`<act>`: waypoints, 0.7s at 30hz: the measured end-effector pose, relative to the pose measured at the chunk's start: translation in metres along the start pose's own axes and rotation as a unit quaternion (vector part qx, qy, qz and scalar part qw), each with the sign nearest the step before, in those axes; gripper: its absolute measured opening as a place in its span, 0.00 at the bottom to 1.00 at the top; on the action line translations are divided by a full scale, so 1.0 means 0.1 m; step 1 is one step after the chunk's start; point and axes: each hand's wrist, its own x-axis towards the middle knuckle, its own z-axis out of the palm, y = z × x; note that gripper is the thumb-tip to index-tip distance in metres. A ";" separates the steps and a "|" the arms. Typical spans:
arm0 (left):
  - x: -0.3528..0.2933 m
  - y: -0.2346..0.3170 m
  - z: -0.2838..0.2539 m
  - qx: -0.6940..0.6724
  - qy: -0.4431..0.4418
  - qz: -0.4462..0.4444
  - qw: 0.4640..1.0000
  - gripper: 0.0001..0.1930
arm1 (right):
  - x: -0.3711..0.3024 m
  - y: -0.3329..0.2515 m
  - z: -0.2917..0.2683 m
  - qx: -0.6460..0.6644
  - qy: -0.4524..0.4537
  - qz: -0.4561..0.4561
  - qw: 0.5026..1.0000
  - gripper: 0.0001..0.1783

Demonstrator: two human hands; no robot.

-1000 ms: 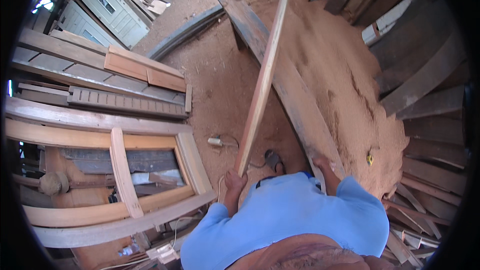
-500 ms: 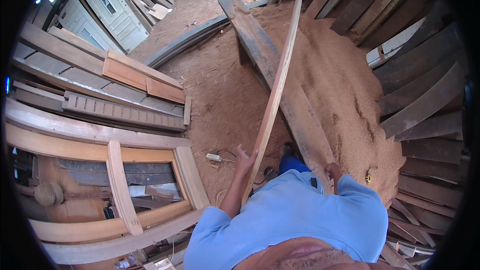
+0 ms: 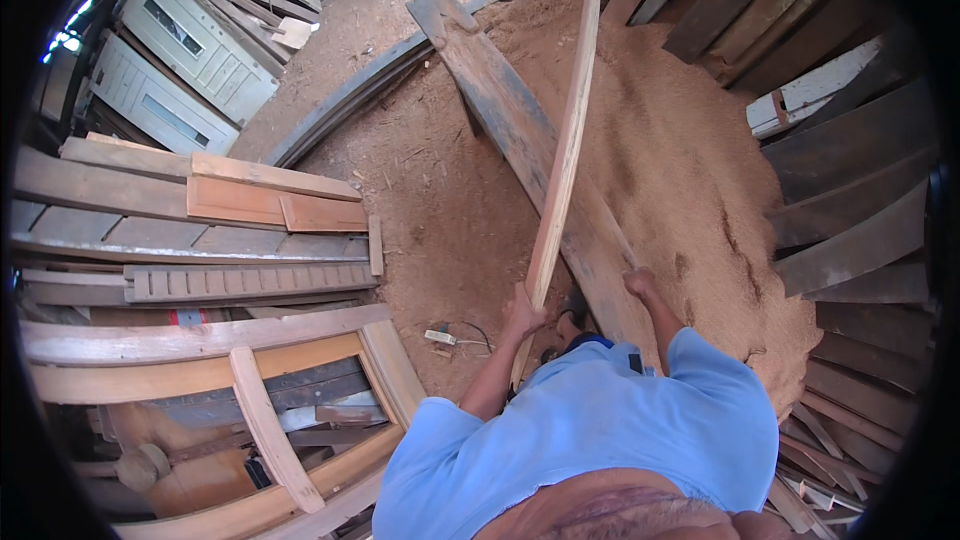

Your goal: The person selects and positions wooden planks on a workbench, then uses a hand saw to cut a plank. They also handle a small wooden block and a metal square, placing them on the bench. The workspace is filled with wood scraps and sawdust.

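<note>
Sawdust-covered floor (image 3: 430,180) of a cluttered wood workshop, viewed from above through a round, edge-bending lens. Closest, at the lower edge, a blue shirt (image 3: 590,430), with both forearms reaching forward from its sleeves. Left hand (image 3: 527,318) closed around a long, narrow wooden strip (image 3: 568,160), gripping near its lower end. Right hand (image 3: 638,283) at the right edge of the worktop (image 3: 520,95), fingers curled; cannot tell whether anything is inside them. Between the hands, partly hidden by the shirt, a foot (image 3: 572,318) in dark footwear.

To the left, a large pale wooden frame (image 3: 200,345) with a crossbar, lying over other timber. Just beyond its right end, on the floor, a small white block (image 3: 440,337) with a cord.

Farther out, the strip slanting up and away, crossing in view over the worktop, a long, worn plank raised above the floor; cannot tell whether touching. To its right, a broad heap of sawdust (image 3: 690,210), bordered by dark boards (image 3: 860,150). At left, a slatted panel (image 3: 250,283) and, past it, a reddish panel (image 3: 235,200) among stacked planks.

Farthest, at upper left, two leaning white doors (image 3: 200,35) with narrow panes.
</note>
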 end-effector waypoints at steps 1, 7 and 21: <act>0.04 -0.06 0.00 -0.010 -0.009 -0.003 1.000 0.41 | 0.04 -0.03 -0.04 0.004 -0.011 0.004 1.000 0.35; 0.40 -0.60 0.01 -0.095 -0.030 0.054 0.994 0.40 | 0.43 0.23 -0.01 0.059 0.030 0.041 0.997 0.27; 1.53 -1.65 -0.39 -0.165 -0.068 -0.081 0.981 0.41 | 0.71 0.77 0.21 0.141 0.128 0.022 0.982 0.13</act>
